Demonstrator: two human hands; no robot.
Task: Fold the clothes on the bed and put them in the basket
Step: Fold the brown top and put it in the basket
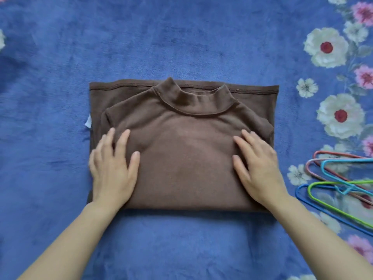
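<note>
The folded top (181,158) sits in the middle of the bed (181,37), collar at the far edge. The left hand (113,168) lies flat on its left part and the right hand (256,168) on its right. The hangers (343,188) lie off right, apart from it.

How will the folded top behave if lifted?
Probably floppy: the top is soft knit that creases under the left hand and right hand. Its folded layers may slip apart unless lifted from underneath. Likely light; it lies thin.

Brown top (187,158); blue blanket (181,37), white-pink flowers; hangers (331,178) pink, cyan, green, blue.
</note>
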